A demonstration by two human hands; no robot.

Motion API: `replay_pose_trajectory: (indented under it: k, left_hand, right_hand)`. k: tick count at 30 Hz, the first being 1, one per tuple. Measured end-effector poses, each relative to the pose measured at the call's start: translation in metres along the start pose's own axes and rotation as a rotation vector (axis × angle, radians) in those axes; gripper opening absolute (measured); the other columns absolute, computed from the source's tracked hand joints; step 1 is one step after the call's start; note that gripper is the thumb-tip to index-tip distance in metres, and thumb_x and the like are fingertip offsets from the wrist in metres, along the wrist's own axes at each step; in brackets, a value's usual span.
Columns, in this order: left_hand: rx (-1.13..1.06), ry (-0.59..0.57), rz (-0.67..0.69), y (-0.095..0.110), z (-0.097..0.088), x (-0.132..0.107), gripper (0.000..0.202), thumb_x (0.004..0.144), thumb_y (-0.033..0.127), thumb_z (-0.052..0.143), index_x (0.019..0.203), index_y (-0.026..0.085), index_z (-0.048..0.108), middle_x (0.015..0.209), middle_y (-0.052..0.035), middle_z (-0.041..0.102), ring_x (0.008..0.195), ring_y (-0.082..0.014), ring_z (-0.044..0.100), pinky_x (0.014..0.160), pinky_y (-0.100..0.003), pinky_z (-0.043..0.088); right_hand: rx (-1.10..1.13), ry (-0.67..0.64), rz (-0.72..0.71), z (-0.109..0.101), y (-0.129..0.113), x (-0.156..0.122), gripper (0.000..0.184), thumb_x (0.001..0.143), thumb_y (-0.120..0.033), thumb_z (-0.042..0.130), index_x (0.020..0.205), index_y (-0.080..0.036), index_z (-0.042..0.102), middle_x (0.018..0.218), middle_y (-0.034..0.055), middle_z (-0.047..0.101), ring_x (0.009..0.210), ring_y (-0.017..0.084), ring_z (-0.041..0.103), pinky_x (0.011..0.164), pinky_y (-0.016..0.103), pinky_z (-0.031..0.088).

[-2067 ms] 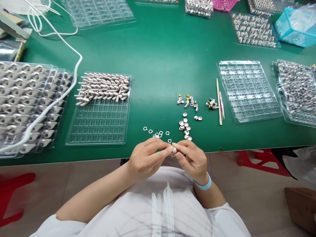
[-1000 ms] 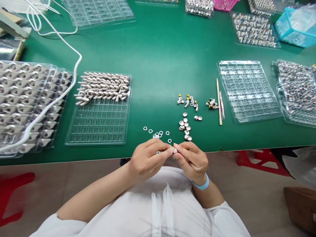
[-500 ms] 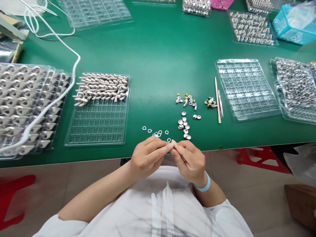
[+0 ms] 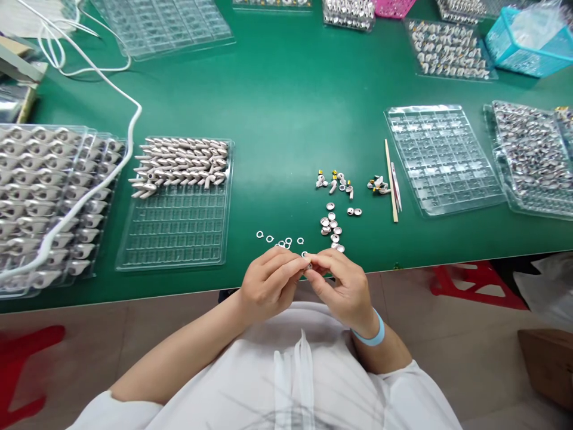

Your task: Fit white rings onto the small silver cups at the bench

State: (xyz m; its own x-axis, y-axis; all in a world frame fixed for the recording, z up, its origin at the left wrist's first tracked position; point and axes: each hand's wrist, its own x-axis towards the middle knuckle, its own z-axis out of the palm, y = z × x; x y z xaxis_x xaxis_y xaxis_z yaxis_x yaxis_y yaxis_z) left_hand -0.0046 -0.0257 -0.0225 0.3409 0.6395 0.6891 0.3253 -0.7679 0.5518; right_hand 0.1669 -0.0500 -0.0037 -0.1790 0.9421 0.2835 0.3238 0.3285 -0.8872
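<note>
My left hand (image 4: 267,284) and my right hand (image 4: 342,288) meet fingertip to fingertip at the near edge of the green table (image 4: 286,101). Both pinch one small pale part (image 4: 308,266), mostly hidden by the fingers. Just beyond my fingers lie several small white rings (image 4: 281,240). To their right sits a cluster of small round metal caps (image 4: 332,228). Further back are a few small pieces with yellow tips (image 4: 333,181).
A clear tray (image 4: 176,230) with a row of pale earbud-shaped shells (image 4: 179,165) lies left of centre. A fuller tray (image 4: 49,197) and a white cable (image 4: 129,137) are far left. An empty clear tray (image 4: 441,158), a wooden stick (image 4: 389,185) and more trays sit right.
My hands have stayed together on the small part, with the fingers shifting slightly. The view has tilted a little, so the table sits lower in the picture.
</note>
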Motion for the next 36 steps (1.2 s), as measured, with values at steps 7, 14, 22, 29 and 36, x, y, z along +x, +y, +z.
replay_pose_trajectory:
  k: [7, 14, 22, 29, 36]
  left_hand:
    - [0.000, -0.016, -0.009, 0.0017, 0.0013, -0.0006, 0.030, 0.086, 0.001, 0.055, 0.114, 0.011, 0.059, 0.087, -0.0104, 0.070, 0.076, -0.0175, 0.062, 0.066, -0.032, 0.054]
    - [0.011, -0.001, -0.049, 0.0054, 0.0008, 0.0004, 0.030, 0.087, 0.002, 0.060, 0.114, 0.014, 0.060, 0.088, -0.0079, 0.072, 0.076, -0.0159, 0.065, 0.067, -0.031, 0.056]
    - [-0.073, -0.024, -0.042, 0.0052, -0.0046, 0.0056, 0.028, 0.087, 0.002, 0.061, 0.112, 0.014, 0.061, 0.084, -0.0061, 0.072, 0.074, -0.0144, 0.066, 0.065, -0.029, 0.056]
    - [0.023, -0.089, -0.016, 0.0078, -0.0069, 0.0016, 0.031, 0.088, 0.005, 0.061, 0.117, 0.015, 0.059, 0.091, -0.0098, 0.074, 0.080, -0.0176, 0.068, 0.070, -0.033, 0.059]
    - [0.033, -0.125, 0.032, 0.0053, -0.0068, 0.0037, 0.027, 0.090, 0.005, 0.056, 0.115, 0.013, 0.057, 0.089, -0.0116, 0.072, 0.082, -0.0185, 0.068, 0.070, -0.034, 0.059]
  right_hand:
    - [-0.124, -0.097, -0.096, -0.0030, 0.0029, 0.0002, 0.031, 0.095, -0.018, 0.055, 0.126, -0.013, 0.060, 0.088, 0.0078, 0.064, 0.079, 0.017, 0.060, 0.069, 0.032, 0.055]
    - [-0.174, -0.028, -0.137, 0.0013, 0.0017, -0.0033, 0.029, 0.094, -0.010, 0.052, 0.122, -0.012, 0.061, 0.091, 0.0102, 0.067, 0.081, 0.018, 0.063, 0.071, 0.032, 0.056]
    - [-0.185, -0.006, -0.186, -0.0015, 0.0033, -0.0043, 0.032, 0.093, -0.010, 0.053, 0.125, -0.013, 0.061, 0.091, 0.0109, 0.069, 0.078, 0.019, 0.064, 0.066, 0.032, 0.056]
    - [-0.256, 0.011, -0.240, -0.0009, 0.0045, -0.0059, 0.034, 0.093, -0.011, 0.052, 0.126, -0.013, 0.059, 0.089, 0.0112, 0.068, 0.076, 0.018, 0.063, 0.063, 0.031, 0.055]
    - [-0.255, 0.001, -0.248, -0.0035, 0.0055, -0.0052, 0.032, 0.094, -0.013, 0.051, 0.125, -0.013, 0.060, 0.086, 0.0100, 0.067, 0.073, 0.018, 0.063, 0.061, 0.030, 0.054]
